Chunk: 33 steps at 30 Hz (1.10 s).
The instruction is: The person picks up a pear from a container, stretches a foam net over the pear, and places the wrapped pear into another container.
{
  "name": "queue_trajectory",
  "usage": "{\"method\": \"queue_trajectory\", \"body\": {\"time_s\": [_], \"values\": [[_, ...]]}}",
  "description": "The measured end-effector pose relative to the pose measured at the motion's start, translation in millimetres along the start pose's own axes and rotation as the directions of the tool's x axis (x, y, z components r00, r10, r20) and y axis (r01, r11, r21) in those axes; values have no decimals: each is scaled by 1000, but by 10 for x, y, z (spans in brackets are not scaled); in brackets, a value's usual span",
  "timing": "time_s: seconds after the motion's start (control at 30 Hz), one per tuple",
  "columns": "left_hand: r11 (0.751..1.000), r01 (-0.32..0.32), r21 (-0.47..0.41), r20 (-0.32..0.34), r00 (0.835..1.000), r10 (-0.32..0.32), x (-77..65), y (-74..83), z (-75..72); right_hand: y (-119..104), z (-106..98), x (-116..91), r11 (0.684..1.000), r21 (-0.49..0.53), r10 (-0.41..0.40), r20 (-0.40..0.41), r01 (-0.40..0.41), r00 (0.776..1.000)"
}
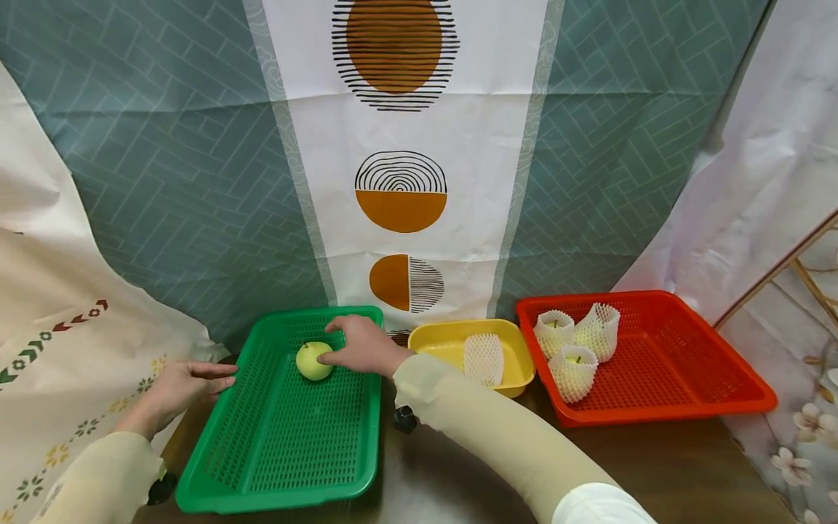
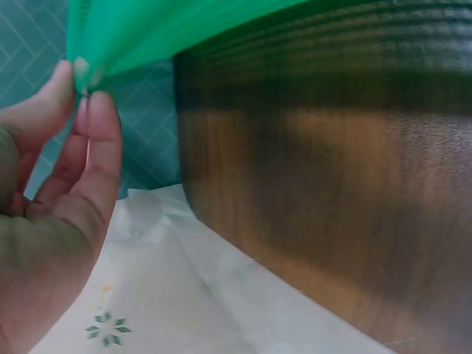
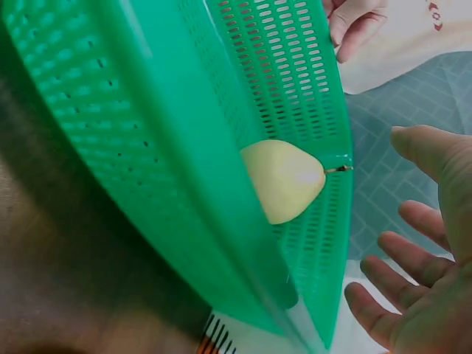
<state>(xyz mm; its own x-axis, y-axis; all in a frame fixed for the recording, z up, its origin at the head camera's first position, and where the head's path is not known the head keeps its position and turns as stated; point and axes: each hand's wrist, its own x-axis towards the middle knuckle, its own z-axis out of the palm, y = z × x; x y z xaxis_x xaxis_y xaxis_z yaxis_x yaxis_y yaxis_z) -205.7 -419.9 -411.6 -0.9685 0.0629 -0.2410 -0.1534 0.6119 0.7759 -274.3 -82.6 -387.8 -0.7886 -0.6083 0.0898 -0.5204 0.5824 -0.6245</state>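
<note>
A yellow-green pear (image 1: 314, 361) with a short dark stem sits in the far part of the green basket (image 1: 262, 466). My right hand (image 1: 366, 345) is just right of the pear, over the basket's far right side. Its fingers are spread and loosely bent, and in the right wrist view the hand (image 3: 435, 243) stands apart from the pear (image 3: 284, 181) and holds nothing. At the basket's left rim, my left hand (image 1: 177, 389) pinches the edge. The left wrist view shows the thumb and fingers (image 2: 103, 133) meeting at the green rim.
A yellow basin (image 1: 439, 353) holding a white foam net (image 1: 484, 359) stands right of the green basket. Farther right, a red basket (image 1: 681, 364) contains three fruits in foam nets (image 1: 572, 372). Patterned cloths (image 1: 196, 182) hang behind and beside the dark wooden table (image 1: 452, 487).
</note>
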Motion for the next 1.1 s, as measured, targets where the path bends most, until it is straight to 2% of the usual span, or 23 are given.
{"method": "queue_trajectory", "body": {"time_s": [0.17, 0.37, 0.6, 0.77, 0.9, 1.1], "values": [[992, 44, -121, 62, 997, -36, -62, -129, 30, -113, 85, 123, 998, -59, -9, 61, 13, 998], [988, 47, -148, 87, 996, -34, -118, -214, 100, -291, 297, 340, 985, -173, 6, 129, 17, 992], [982, 80, -170, 55, 996, -72, -100, -186, 194, -375, 482, 458, 944, -330, 116, 256, -27, 960], [980, 54, -190, 70, 997, -41, -36, -128, 190, -313, 489, 451, 915, -403, 123, 324, 19, 938], [977, 31, -213, 73, 997, -16, -6, -90, 136, -263, 474, 481, 912, -405, 82, 329, 62, 941], [981, 41, -190, 91, 996, -24, 51, -36, 119, -144, 438, 519, 942, -331, 51, 302, 54, 952]]}}
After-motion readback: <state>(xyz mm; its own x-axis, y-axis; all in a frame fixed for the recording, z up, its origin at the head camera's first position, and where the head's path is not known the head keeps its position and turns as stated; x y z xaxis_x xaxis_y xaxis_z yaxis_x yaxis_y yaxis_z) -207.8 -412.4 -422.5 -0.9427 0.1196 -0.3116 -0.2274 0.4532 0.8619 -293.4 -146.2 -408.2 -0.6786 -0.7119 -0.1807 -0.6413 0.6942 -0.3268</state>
